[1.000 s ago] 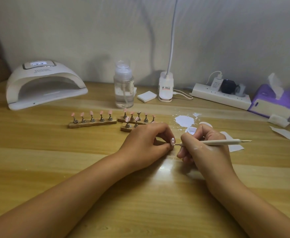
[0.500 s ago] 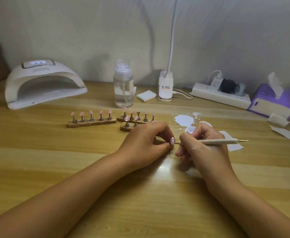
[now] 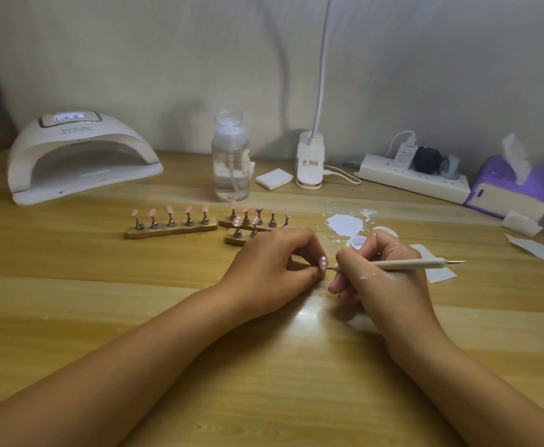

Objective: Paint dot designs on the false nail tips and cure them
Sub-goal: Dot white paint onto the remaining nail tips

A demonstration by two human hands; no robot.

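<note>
On the wooden table [image 3: 70,301], left hand [image 3: 270,269] pinches a white-dotted pink nail tip [image 3: 323,262]; right hand [image 3: 383,272] grips the dotting tool [image 3: 406,264].

Held nail tip [image 3: 323,262]: pink with white dots; upright, pinched in left-hand fingers [image 3: 309,269]
Dotting pen [image 3: 406,264]: pale, metal points both ends; level; one point touching the tip
Other tips [image 3: 170,211]: pink; on pegs in wooden strips
Curing lamp [image 3: 80,159]: white dome; far left, display lit
</note>
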